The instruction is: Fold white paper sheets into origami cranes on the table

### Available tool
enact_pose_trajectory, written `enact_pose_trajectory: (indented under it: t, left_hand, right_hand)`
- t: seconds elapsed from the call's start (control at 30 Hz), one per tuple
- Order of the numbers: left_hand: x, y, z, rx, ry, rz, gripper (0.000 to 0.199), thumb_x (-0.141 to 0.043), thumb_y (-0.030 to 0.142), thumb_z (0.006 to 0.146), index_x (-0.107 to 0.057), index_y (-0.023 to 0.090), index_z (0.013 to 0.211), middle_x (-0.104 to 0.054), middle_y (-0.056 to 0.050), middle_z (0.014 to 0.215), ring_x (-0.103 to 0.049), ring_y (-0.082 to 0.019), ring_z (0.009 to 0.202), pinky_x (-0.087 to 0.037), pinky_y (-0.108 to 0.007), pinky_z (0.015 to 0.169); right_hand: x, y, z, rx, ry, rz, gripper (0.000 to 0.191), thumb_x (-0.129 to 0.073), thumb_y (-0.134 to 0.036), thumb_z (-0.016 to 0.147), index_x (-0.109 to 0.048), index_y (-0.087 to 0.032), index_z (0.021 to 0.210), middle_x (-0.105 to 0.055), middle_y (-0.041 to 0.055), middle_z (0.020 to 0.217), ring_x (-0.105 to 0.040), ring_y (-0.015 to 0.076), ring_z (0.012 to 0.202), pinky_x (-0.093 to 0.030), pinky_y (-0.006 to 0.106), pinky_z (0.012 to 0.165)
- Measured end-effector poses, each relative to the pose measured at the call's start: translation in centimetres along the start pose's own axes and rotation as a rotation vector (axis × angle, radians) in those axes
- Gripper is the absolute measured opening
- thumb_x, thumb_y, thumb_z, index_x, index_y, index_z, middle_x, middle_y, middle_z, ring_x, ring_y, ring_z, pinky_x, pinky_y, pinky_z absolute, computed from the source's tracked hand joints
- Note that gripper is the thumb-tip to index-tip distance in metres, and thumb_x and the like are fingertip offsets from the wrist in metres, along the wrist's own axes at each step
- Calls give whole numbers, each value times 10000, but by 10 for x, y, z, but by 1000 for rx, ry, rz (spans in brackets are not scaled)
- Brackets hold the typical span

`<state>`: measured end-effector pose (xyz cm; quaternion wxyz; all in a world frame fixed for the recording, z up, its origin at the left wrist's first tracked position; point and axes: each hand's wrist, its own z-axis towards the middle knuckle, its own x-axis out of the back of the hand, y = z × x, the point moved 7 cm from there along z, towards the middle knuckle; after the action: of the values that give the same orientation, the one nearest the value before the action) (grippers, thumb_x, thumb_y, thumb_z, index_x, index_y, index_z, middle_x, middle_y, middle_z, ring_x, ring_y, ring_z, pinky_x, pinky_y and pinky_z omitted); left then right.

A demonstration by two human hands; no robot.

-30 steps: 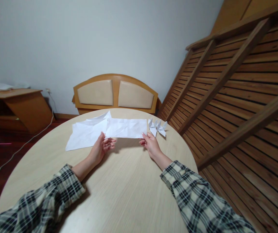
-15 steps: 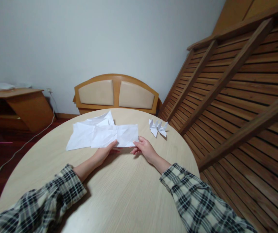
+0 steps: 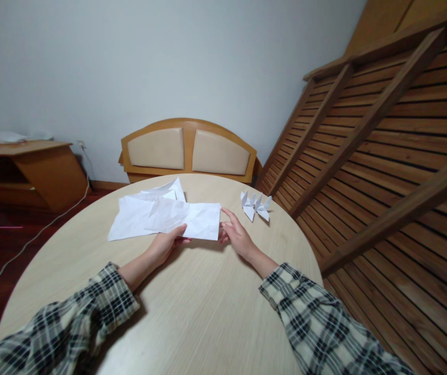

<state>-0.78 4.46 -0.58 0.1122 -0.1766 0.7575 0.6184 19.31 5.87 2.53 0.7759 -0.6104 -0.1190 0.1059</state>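
Note:
A creased white paper strip is held just above the table, its left part overlapping other sheets. My left hand pinches its lower edge, thumb on top and fingers underneath. At the strip's right end is my right hand, its fingers apart and the index fingertip at the upper right corner. More white sheets lie behind and to the left of the strip. Two folded white paper figures with pointed tips stand beyond my right hand.
The round pale table reaches toward a wooden headboard with two cream panels. Slatted wooden boards lean along the right side. A wooden desk and a white cable are at the left.
My right thumb has come off the strip's lower edge, and the index finger has risen to its upper right corner. The strip has tilted slightly, its right end lower. My left hand keeps its pinch.

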Motion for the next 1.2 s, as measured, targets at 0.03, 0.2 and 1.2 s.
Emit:
enact_pose_trajectory:
  t: [0.03, 0.2, 1.2]
  left_hand:
    - [0, 0, 0, -7, -2, 8, 52, -688, 153, 755, -695, 101, 760, -720, -110, 846, -646, -146, 628, -566, -224, 585]
    - [2, 3, 1, -57, 8, 46, 93, -705, 154, 718, -671, 109, 791, -706, -92, 831, -635, -158, 652, -552, -242, 552]
    - [-1, -1, 1, -69, -156, 274, 245, -780, 310, 623, -633, 116, 653, -620, -33, 625, -500, -127, 542, -368, -249, 518]
  right_hand:
    - [3, -1, 0, 43, 20, -37, 589, -467, -267, 897, -253, -268, 1446, -670, 58, 994, -648, 110, 641, -523, 221, 548]
    - [6, -11, -2, 216, 34, -244, 753, -531, -110, 791, -267, -317, 1465, -573, 113, 1273, -610, 73, 655, -504, 215, 613]
    - [-3, -25, -6, 510, -99, -684, 445, -525, 25, 725, -727, -243, 1017, -465, 80, 1402, -449, 211, 1296, -384, 413, 1071]
